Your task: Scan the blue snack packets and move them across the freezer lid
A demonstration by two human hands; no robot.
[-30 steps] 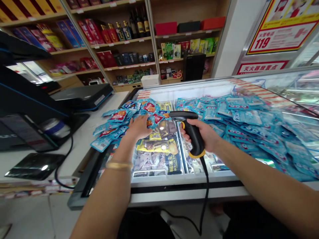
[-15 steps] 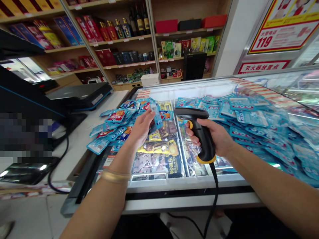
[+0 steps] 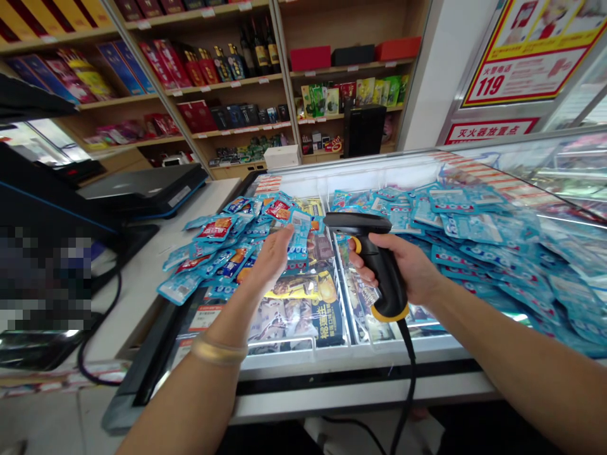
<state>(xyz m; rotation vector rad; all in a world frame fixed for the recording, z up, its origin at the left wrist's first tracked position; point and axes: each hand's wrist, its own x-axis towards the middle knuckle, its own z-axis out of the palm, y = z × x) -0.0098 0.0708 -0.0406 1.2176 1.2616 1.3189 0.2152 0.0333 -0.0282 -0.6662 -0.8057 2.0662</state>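
My right hand (image 3: 405,265) is wrapped round the grip of a black and yellow barcode scanner (image 3: 386,272), a finger by its yellow trigger. The scanner's head points left. My left hand (image 3: 274,253) pinches a blue snack packet (image 3: 300,234), its printed back turned towards the scanner. Beside that hand lies a loose pile of blue snack packets (image 3: 220,253), some with red or dark blue fronts showing. To the right of the scanner spreads a larger heap of blue packets (image 3: 474,227). Both piles rest on the glass top of a chest freezer (image 3: 284,404).
Through the glass, frozen goods (image 3: 327,316) show in white wire baskets. On the counter at left stand a black scale (image 3: 156,186) and a dark monitor (image 3: 52,215). The scanner's cable (image 3: 411,379) hangs over the freezer's front edge. Stocked shelves (image 3: 227,82) line the back.
The packet in my left hand has turned from nearly edge-on to show its broad back. My right hand keeps hold of the scanner. The view has shifted slightly.
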